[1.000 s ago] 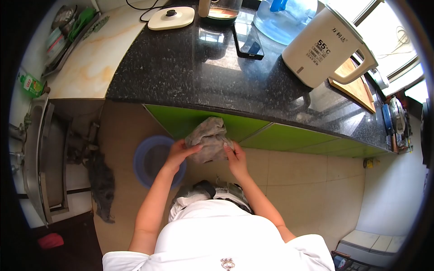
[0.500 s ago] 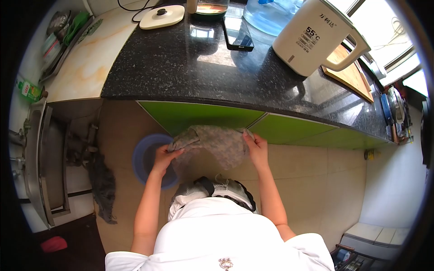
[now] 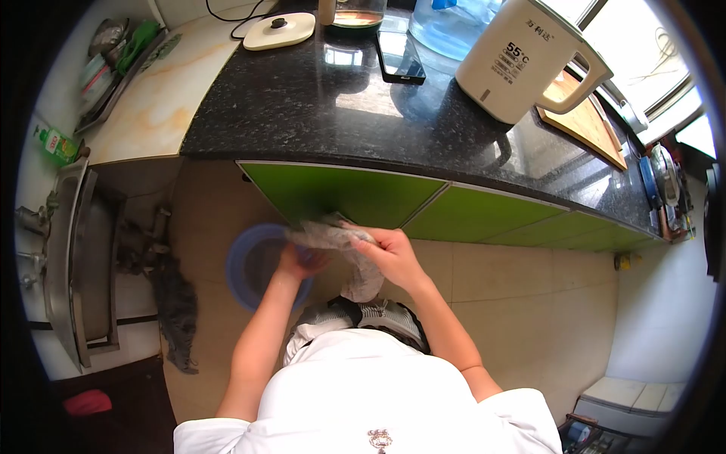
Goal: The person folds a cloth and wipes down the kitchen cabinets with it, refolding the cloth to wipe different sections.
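A thin grey patterned cloth [image 3: 363, 278] is bunched between my hands, low in front of the green cabinet doors. My right hand [image 3: 393, 256] is closed on its gathered upper part, and a loose end hangs below toward my lap. At the cloth's left end is my left hand [image 3: 301, 263], palm turned inward. Motion smears its fingers, so I cannot make out whether they grip the fabric. Behind and beneath my left hand stands a blue basin [image 3: 240, 284] on the floor, partly hidden by the hand and forearm.
A black speckled counter [image 3: 302, 113] holds a white kettle [image 3: 514, 68], a phone [image 3: 401, 59], a pale lid [image 3: 278, 32], a large blue water bottle [image 3: 446, 30] and a wooden board [image 3: 586, 121]. Green cabinet doors [image 3: 340, 195] face me. At left, a dark rag [image 3: 175, 310] hangs near the sink [image 3: 94, 265].
The cloth was stretched wide between both hands; now it is gathered up. My right hand has moved left and my left hand slightly right, so they are closer together.
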A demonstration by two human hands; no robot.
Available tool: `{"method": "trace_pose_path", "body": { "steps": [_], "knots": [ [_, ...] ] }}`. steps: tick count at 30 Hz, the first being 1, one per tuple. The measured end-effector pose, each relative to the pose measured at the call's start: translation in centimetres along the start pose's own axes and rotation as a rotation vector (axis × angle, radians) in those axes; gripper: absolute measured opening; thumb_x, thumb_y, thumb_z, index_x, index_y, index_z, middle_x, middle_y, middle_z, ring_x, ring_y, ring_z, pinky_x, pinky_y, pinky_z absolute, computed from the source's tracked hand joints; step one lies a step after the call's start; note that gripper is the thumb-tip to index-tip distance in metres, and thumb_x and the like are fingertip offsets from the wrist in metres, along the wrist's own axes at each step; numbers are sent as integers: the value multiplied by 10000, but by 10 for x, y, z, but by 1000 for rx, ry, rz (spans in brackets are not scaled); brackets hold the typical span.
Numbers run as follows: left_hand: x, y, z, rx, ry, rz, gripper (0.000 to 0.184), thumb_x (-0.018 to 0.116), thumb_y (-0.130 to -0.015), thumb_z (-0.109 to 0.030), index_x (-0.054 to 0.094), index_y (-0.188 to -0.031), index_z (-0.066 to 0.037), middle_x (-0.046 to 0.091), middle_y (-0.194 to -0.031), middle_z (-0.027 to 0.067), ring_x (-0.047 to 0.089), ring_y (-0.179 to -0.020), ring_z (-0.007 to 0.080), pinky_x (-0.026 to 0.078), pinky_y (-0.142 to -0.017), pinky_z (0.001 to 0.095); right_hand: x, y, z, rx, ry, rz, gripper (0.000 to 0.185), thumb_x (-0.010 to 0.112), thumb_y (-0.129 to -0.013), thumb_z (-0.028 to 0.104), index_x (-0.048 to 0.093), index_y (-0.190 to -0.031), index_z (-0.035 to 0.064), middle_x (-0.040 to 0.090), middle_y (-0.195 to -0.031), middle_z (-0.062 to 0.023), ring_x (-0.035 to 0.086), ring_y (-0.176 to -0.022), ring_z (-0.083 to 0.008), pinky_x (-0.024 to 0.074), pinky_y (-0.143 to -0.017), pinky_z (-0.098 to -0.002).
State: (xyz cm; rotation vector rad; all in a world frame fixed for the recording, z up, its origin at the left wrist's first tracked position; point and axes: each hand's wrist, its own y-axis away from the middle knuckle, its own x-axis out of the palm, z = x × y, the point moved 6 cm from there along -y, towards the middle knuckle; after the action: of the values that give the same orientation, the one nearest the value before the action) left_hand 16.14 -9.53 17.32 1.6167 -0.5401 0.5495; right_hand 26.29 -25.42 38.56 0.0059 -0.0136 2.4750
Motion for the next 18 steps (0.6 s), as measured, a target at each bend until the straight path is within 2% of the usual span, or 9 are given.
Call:
{"method": "trace_pose_path", "body": {
  "steps": [2, 3, 4, 5, 8, 10, 13, 16, 18],
  "knots": [
    [54, 22, 10, -59, 51, 528, 467, 329, -895, -335, 483, -1234, -52, 527, -1220, 119, 470, -1140, 277, 361, -964, 482, 2, 4, 9, 23, 15, 2, 278, 597, -866, 179, 642, -1080, 7, 558, -693, 60, 393, -601, -13, 342, -522, -191],
    [48, 17, 2, 3, 125, 445, 462, 314, -893, -312, 485, -1231, -47, 518, -1234, 127, 454, -1163, 291, 337, -990, 481, 1, 9, 11, 37, 24, 2, 263, 590, -868, 165, 648, -1072, 9, 543, -678, 67, 370, -583, -11, 315, -500, -191],
    [41, 13, -7, 65, 200, 362, 457, 299, -892, -289, 487, -1228, -42, 509, -1249, 136, 438, -1185, 305, 313, -1015, 479, -4, 13, 5, 17, 3, -64, 232, 594, -865, 179, 667, -977, -11, 485, -628, 61, 338, -564, -15, 297, -487, -191],
    [34, 10, -14, 126, 273, 279, 454, 284, -890, -266, 489, -1225, -37, 500, -1263, 144, 423, -1208, 318, 289, -1041, 478, -13, 17, -6, 84, 93, -61, 224, 601, -861, 187, 662, -932, -17, 497, -617, 53, 355, -549, -27, 309, -484, -207],
    [41, 38, -27, 233, 276, 315, 468, 323, -866, -267, 476, -1239, -30, 476, -1298, 140, 374, -1258, 320, 273, -1051, 480, -48, 32, -36, 255, 467, -61, 255, 615, -851, 225, 639, -820, -27, 546, -603, 16, 429, -526, -79, 353, -491, -270],
    [48, 52, -28, 194, 243, 534, 484, 351, -847, -282, 475, -1241, -31, 473, -1305, 140, 385, -1248, 326, 266, -1052, 490, -62, 44, -49, 337, 853, -65, 303, 618, -848, 270, 615, -778, -25, 595, -620, -27, 508, -542, -136, 393, -517, -330],
    [69, 79, -17, 127, 102, 712, 505, 406, -817, -296, 474, -1244, -35, 477, -1304, 133, 405, -1232, 331, 261, -1052, 500, -70, 61, -100, 476, 843, 209, 372, 592, -862, 365, 616, -916, -3, 656, -849, -117, 600, -739, -226, 457, -653, -386],
    [79, 92, 4, 36, -44, 699, 503, 487, -807, -265, 466, -1256, -40, 490, -1288, 126, 425, -1218, 319, 276, -1049, 482, -57, 55, -116, 335, 363, 22, 478, 584, -840, 462, 612, -1009, 15, 631, -1036, -117, 578, -987, -217, 443, -832, -371],
    [80, 90, 15, 29, -213, 670, 494, 536, -815, -221, 455, -1268, -42, 502, -1273, 119, 447, -1203, 300, 307, -1034, 453, -44, 34, -112, 454, -145, -38, 448, 603, -849, 413, 568, -1068, 24, 582, -1100, -113, 552, -1007, -216, 437, -873, -339]
  ]
}}
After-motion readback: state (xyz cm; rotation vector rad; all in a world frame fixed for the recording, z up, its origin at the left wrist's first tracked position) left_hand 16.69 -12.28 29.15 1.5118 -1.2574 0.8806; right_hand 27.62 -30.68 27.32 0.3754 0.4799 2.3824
